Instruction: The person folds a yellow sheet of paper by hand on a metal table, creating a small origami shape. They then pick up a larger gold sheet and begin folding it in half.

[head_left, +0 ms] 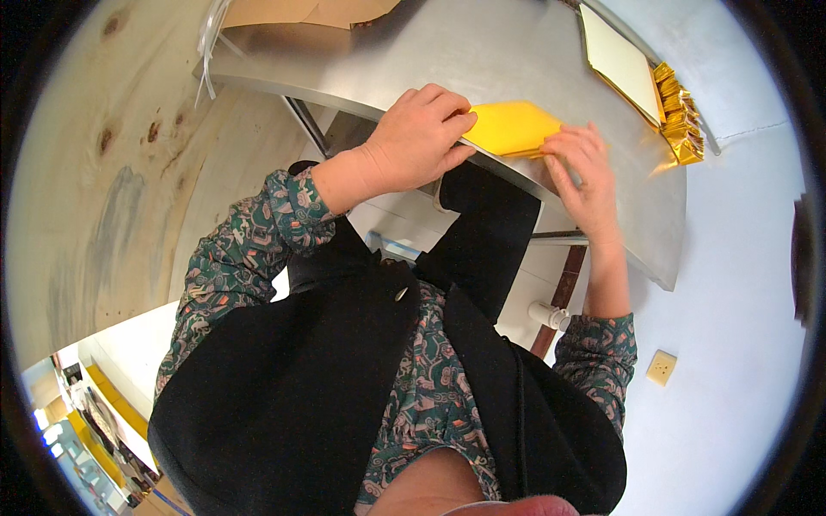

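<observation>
A flat yellow piece with a pointed outline, like folded paper (512, 127), lies at the front edge of the metal table. My left hand (422, 133) pinches its left corner between thumb and fingers, just over the table's edge. At the other end, my right hand (585, 176) has its curled fingers and thumb on the right corner. The lower right edge of the piece shows more than one layer. Fingers hide both of its ends.
The grey metal table (482, 52) curves across the top. On its right lie a stack of cream sheets (621, 64) and a row of shiny gold folded pieces (681, 116) by the white wall. Brown cardboard (301, 10) lies at the far left, near white strips (209, 47). A wooden board (129, 172) stands left.
</observation>
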{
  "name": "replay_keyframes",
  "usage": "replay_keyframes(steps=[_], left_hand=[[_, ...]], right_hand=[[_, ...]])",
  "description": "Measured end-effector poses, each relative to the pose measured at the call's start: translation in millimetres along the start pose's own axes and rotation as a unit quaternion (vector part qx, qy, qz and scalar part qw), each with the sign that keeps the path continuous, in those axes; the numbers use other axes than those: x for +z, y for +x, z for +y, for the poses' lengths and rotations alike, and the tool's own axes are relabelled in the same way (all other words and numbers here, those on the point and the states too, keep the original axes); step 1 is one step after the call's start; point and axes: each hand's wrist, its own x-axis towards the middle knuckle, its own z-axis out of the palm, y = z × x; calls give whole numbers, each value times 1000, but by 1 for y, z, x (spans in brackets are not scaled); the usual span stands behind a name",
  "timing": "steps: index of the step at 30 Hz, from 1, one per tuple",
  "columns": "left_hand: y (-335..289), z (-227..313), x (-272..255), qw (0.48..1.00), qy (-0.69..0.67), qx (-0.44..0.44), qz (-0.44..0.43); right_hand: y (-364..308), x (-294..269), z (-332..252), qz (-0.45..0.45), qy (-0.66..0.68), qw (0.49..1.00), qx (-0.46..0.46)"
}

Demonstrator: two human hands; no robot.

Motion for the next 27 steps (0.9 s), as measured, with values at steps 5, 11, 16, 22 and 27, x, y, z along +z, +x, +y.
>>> replay_keyframes(steps=[5, 11, 16, 22, 27], left_hand=[[5, 18, 0, 999, -30, -8, -12], [3, 30, -2, 999, -46, -7, -26], [-2, 39, -5, 998, -51, -9, -34], [-6, 37, -6, 996, -86, 0, -20], [-12, 32, -8, 994, -108, 5, -11]], right_hand=[[31, 6, 16, 8, -41, 999, 4], [55, 28, 27, 6, -55, 998, 15], [60, 42, 33, 9, -47, 997, 56], [58, 45, 37, -7, -48, 995, 86], [59, 46, 33, -1, -16, 996, 92]])
